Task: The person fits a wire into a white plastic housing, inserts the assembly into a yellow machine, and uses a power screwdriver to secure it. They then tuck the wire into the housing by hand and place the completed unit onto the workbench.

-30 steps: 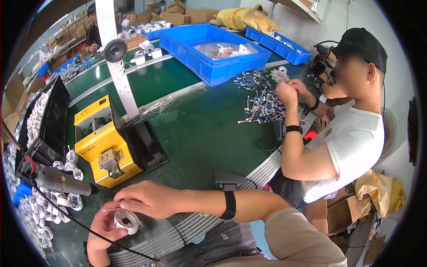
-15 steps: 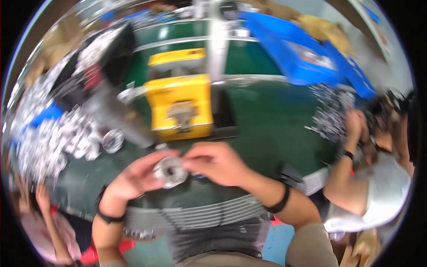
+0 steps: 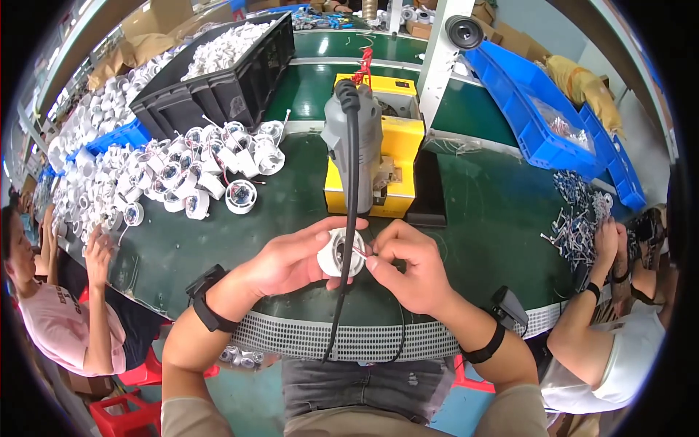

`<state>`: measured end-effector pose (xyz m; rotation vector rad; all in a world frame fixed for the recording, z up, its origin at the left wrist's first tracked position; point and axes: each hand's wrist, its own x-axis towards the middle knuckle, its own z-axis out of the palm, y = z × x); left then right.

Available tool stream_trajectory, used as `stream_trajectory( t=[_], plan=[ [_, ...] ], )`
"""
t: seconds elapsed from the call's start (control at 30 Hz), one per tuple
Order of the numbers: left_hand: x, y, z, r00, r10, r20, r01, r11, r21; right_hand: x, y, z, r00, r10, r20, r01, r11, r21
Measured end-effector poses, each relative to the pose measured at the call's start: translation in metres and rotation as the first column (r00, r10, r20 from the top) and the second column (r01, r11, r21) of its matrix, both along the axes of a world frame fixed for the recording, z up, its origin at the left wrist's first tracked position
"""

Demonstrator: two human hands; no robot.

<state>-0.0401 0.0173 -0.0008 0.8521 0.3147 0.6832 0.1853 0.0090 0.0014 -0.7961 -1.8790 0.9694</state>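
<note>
My left hand (image 3: 291,261) is closed around the side of a white round plastic housing (image 3: 330,264) whose open, dark inside faces up. At its right rim, my right hand (image 3: 413,268) pinches thin red and white wires (image 3: 360,252) between thumb and forefinger. A grey corded power tool (image 3: 357,138) hangs upright just beyond the housing. Its black cable (image 3: 352,189) drops in front of the housing and covers part of it. Behind the tool stands a yellow box-shaped fixture (image 3: 403,149) with a metal piece on its front.
Many white housings (image 3: 196,171) with wires lie heaped at left, below a black crate (image 3: 240,76) of white parts. Blue bins (image 3: 535,124) stand at far right, near a pile of wired parts (image 3: 571,218). Co-workers sit left (image 3: 65,320) and right (image 3: 608,335) of me.
The picture has sharpened and the whole view has shifted. The grey tool has swung from a leftward slant to upright before the yellow fixture. Both hands stay at the housing.
</note>
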Motion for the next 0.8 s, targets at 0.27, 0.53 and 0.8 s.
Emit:
stream_trajectory(
  t=[0.27,0.53,0.8],
  plan=[
    [0.005,0.001,-0.005,0.995,0.081,-0.053,-0.079,0.996,0.041,-0.006,-0.007,0.005,0.999,-0.025,-0.041,0.024,0.999,-0.025],
    [0.005,0.001,-0.004,0.996,0.083,0.010,-0.084,0.995,0.060,-0.004,-0.001,-0.004,0.989,-0.095,-0.114,0.059,0.956,-0.287],
    [0.008,0.001,-0.003,0.993,0.119,-0.007,-0.118,0.988,0.099,-0.003,0.001,-0.007,0.987,-0.083,-0.135,0.046,0.965,-0.258]
  ],
)
